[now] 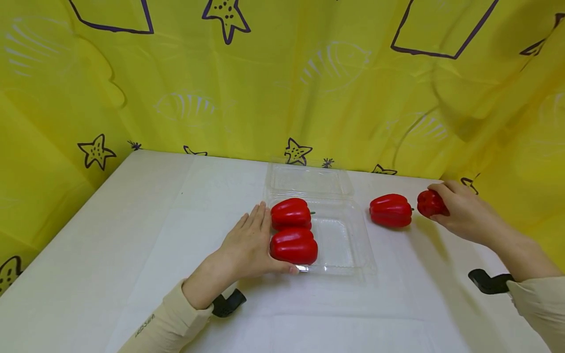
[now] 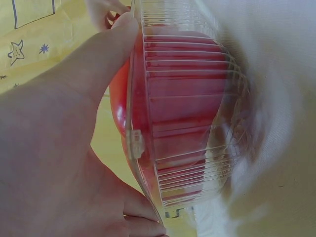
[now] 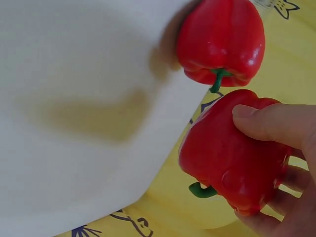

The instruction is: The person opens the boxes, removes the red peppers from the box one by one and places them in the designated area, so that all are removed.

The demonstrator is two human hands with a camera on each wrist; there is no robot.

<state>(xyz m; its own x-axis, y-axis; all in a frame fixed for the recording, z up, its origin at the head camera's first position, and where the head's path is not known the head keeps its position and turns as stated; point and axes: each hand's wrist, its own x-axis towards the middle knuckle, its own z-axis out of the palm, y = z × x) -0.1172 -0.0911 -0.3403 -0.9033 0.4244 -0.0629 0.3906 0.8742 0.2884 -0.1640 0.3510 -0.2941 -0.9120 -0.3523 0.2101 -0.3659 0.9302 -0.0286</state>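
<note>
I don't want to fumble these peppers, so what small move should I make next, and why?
Probably carry the held pepper left, past the loose pepper, to above the clear container's bare right side. Your right hand grips it, two peppers fill the container's left side, the lid lies open, and your left hand rests against the left edge.

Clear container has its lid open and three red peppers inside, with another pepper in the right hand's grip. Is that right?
Not three: the head view shows two red peppers inside the clear container. Its lid is open, and the right hand does hold another pepper.
</note>
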